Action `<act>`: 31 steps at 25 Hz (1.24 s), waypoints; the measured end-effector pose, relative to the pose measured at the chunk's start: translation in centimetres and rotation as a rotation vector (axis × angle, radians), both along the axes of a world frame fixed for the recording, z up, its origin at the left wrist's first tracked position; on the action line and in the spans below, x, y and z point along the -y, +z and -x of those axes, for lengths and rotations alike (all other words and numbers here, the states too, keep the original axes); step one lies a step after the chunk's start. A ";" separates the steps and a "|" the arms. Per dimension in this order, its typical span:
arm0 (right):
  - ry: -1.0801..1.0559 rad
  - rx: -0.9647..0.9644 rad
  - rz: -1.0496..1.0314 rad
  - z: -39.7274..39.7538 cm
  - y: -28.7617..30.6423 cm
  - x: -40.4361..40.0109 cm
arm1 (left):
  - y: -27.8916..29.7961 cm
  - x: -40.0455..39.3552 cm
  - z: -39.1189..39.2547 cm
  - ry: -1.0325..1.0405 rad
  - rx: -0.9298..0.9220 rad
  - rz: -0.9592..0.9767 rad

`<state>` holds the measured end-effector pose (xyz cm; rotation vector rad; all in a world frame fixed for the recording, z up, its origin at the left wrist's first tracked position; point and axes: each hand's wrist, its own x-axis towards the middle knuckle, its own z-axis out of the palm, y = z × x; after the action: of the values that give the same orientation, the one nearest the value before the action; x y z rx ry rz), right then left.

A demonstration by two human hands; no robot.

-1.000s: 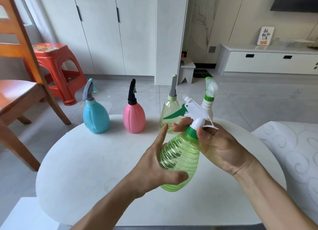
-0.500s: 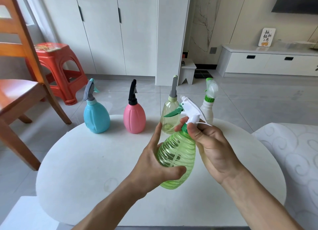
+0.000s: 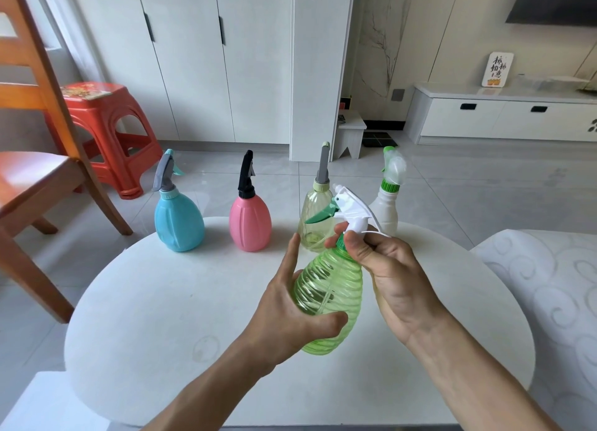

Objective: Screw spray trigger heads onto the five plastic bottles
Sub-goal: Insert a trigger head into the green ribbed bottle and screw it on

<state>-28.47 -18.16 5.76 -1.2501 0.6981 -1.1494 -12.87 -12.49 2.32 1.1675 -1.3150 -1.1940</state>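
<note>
- green bottle [image 3: 328, 296] looks empty, thin, kinda squishy, so left hand [image 3: 287, 317] cups its belly, no crushing
- right hand [image 3: 384, 269] pinches the collar under the white trigger head [image 3: 352, 212], nozzle pointing about 11 o'clock

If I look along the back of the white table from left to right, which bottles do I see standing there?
Blue bottle → pink bottle → clear yellowish bottle → white bottle. All four already have sprayer heads on. The green bottle is not in the row; the left hand and right hand hold it up in front.
</note>
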 end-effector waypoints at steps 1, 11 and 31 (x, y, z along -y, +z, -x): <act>-0.011 -0.010 0.012 0.0 0.0 0.0 | -0.1 0.0 -0.1 0.004 0.014 0.003; -0.224 -0.196 0.126 -0.9 -0.5 -0.7 | -0.8 0.2 -0.7 -0.021 0.060 0.015; -0.784 -0.408 0.137 12.5 2.0 8.5 | -2.9 1.4 -1.6 0.162 0.176 -0.071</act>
<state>-40.98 -26.67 7.77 -1.3833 1.5252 -1.6000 -11.24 -13.94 -0.53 1.4291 -1.2879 -1.0465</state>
